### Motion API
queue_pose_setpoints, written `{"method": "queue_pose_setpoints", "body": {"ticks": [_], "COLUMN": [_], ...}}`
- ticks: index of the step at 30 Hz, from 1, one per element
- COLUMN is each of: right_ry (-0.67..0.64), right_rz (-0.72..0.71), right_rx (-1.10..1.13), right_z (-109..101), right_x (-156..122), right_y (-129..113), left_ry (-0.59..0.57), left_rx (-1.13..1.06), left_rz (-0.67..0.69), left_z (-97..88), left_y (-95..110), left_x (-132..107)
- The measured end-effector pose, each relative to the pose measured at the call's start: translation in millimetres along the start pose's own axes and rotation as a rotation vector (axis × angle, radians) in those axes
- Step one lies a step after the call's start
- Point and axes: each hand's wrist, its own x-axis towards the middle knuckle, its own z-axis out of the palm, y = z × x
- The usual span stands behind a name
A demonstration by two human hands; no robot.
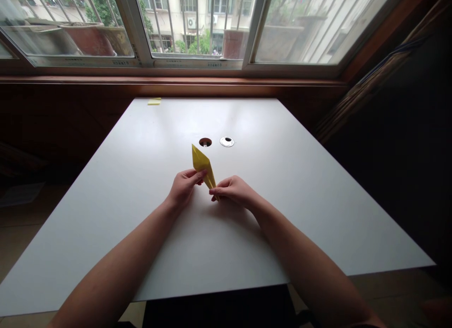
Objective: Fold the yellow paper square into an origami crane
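A yellow folded paper [200, 160], long and kite-shaped with pointed ends, is held tilted just above the white table. My left hand [184, 184] pinches its left edge near the middle, thumb on top. Lower down, my right hand [233, 190] grips the narrow bottom tip between thumb and fingers. The wide upper point leans up and to the left, free of both hands. Part of the lower tip is hidden behind my right fingers.
The white table [141, 144] has a round cable hole [205, 142] and, beside it, a silver round cover [227, 142]. Yellow paper slips [154, 102] lie at the far left edge. Beyond stands a barred window [197, 26]; a dark curtain [395, 111] hangs at right.
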Motion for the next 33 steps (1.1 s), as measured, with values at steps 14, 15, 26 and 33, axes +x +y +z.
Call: {"method": "queue_pose_setpoints", "body": {"ticks": [14,15,26,33], "right_ry": [0.012,0.030,0.165,0.231], "right_rz": [-0.082,-0.094,-0.210,-0.218], "right_rx": [0.036,0.060,0.171,0.269], "right_z": [-2,-2,0,-1], "right_x": [1,3,10,13], "right_y": [3,4,14,17], "left_ry": [-0.011,-0.029,-0.157,-0.247], "left_rx": [0.060,0.080,0.170,0.283], "left_rz": [-0.011,-0.013,-0.053,-0.093], "left_z": [-1.6,-1.2,-2.1,-2.3], "left_y": [0,1,9,12], "left_x": [-1,-2,-2,-3]}}
